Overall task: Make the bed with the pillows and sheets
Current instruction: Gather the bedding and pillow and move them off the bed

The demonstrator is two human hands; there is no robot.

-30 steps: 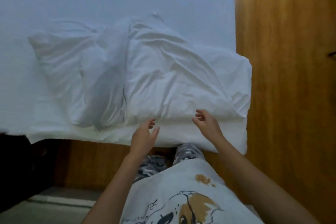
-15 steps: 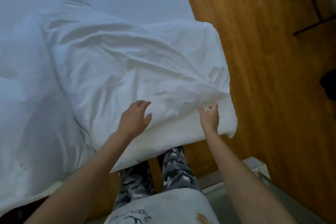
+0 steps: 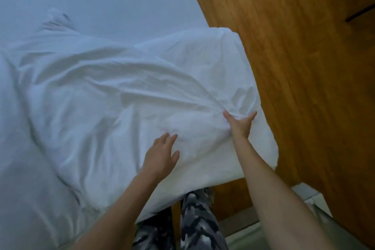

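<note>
Right hand pinching rumpled pillow

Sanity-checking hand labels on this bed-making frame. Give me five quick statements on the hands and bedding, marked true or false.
1. The right hand pinches the white pillow fabric into a bunch. True.
2. The left hand is clenched in a fist around the fabric. False: it lies with fingers straight on the pillow.
3. The pillow sits at the corner of the bed, beside the wooden floor. True.
4. Both hands are lifted clear of the bedding. False: both touch the pillow.
5. The pillow's cover is smooth and flat. False: creases run toward the right hand's pinch.
</note>
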